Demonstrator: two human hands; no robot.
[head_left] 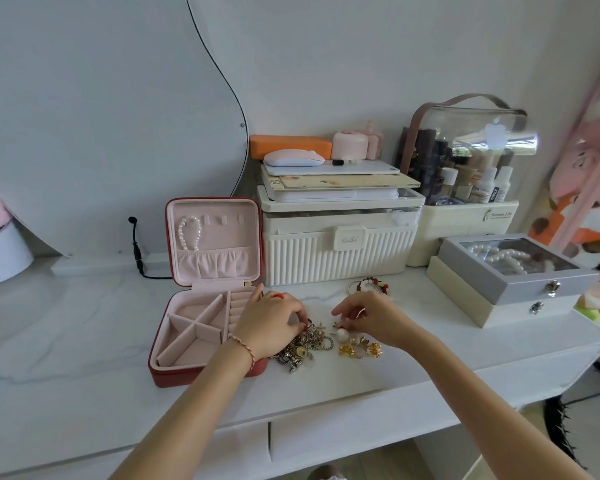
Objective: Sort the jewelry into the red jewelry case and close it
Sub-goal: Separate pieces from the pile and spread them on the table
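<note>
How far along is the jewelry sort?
Early. Done: red jewelry case is open, a pearl bracelet hangs in its lid. In hand: left hand and right hand pick at the jewelry pile. Left: pile, gold pieces, beaded bracelets; tray compartments look bare; close case.

Bright, soft daylight; faint shadows; wide-angle bending and blur toward the right edge.

A single wide-angle view looks forward and down from the person's head, close over a white dressing table [84, 341] that fills the lower half of the frame. Both forearms enter from the bottom edge toward the centre. The wall and a mirror [101, 116] fill the upper part, their lines bowed by the lens.
</note>
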